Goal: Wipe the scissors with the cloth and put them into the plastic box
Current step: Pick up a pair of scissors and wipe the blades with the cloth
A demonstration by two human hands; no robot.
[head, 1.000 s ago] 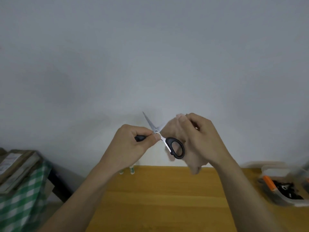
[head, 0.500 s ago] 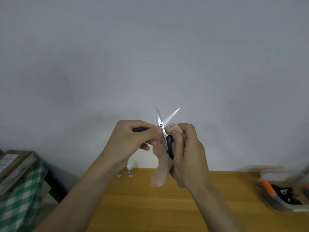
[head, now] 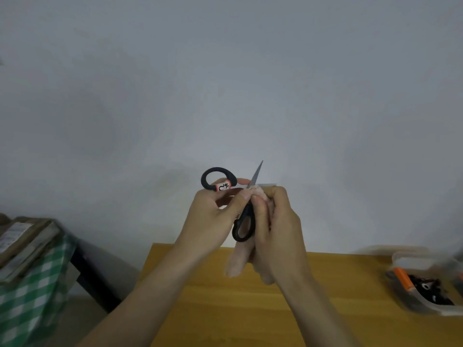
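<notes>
Black-handled scissors [head: 242, 227] are held up in front of the wall, blades spread. One handle loop with a white and orange label sticks up above my left hand [head: 213, 221], which pinches the scissors near the pivot. My right hand [head: 278, 229] grips a pale pink cloth [head: 236, 261] against the pivot and blade; the cloth's tail hangs down below the fist. One blade tip points up, the other points right and is blurred. The clear plastic box [head: 423, 286] sits at the table's right edge with an orange-handled tool and dark items inside.
A wooden table [head: 225, 309] lies below my hands. At the left stands a surface with a green checked cloth [head: 32, 291] and flat cardboard pieces [head: 22, 241] on it. A plain grey wall fills the background.
The scissors have turned in my hands: a labelled handle loop now shows above my left hand and the other loop hangs lower. The cloth stays bunched at the pivot in my right hand.
</notes>
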